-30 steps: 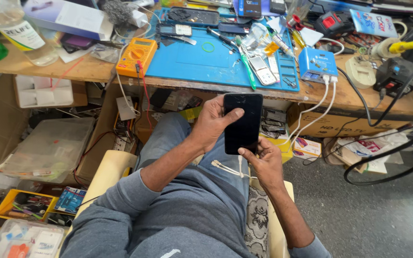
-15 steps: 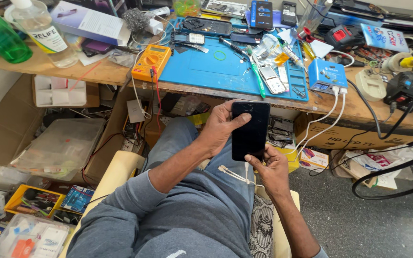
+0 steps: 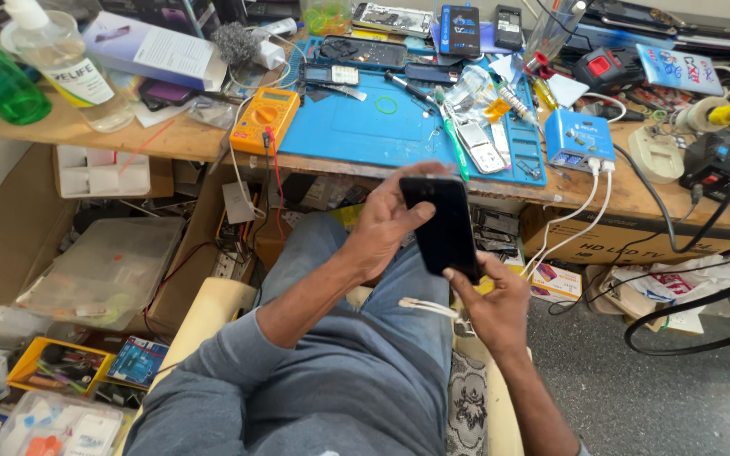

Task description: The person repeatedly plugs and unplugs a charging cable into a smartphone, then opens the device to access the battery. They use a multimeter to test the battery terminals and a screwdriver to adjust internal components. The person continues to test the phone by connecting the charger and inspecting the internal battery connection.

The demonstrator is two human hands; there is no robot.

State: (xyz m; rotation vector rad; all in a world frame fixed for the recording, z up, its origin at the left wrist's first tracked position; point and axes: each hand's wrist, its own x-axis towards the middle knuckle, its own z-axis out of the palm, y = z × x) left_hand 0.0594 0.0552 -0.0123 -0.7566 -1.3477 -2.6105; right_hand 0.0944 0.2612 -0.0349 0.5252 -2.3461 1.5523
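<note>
While the black phone sits over the lap, near the blue mat, the left hand is grasping its upper end and the right hand pinches the lower corner; I'd support both ends, no twisting.

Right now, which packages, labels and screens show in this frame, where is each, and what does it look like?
Black phone: dark blank screen, held in the left hand and right hand below the bench edge.
Clear pump bottle: far left of bench, white label.
White box: flat, back left, purple print.
Orange multimeter: left of the blue mat, small grey display.
Blue box unit: right of the mat, white cables plugged in.
</note>
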